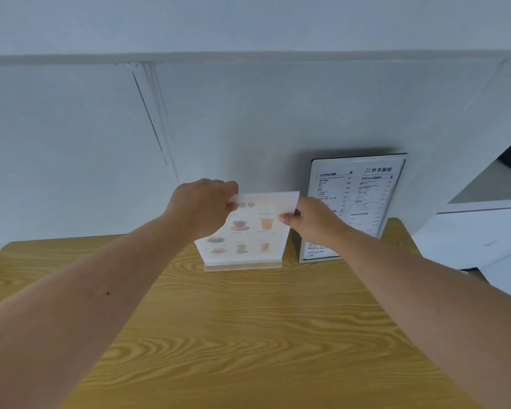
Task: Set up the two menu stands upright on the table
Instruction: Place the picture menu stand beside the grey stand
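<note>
A clear menu stand with a drinks picture card (248, 231) stands upright on the wooden table (248, 335), its base near the far edge. My left hand (204, 206) pinches its top left corner. My right hand (310, 221) pinches its top right corner. To the right, a taller black-and-white text menu stand (363, 196) stands upright close to the wall, partly hidden behind my right hand and forearm.
A pale grey wall (248, 113) rises right behind the table's far edge. A white cabinet with an open shelf (484, 225) stands at the right, next to the table's corner.
</note>
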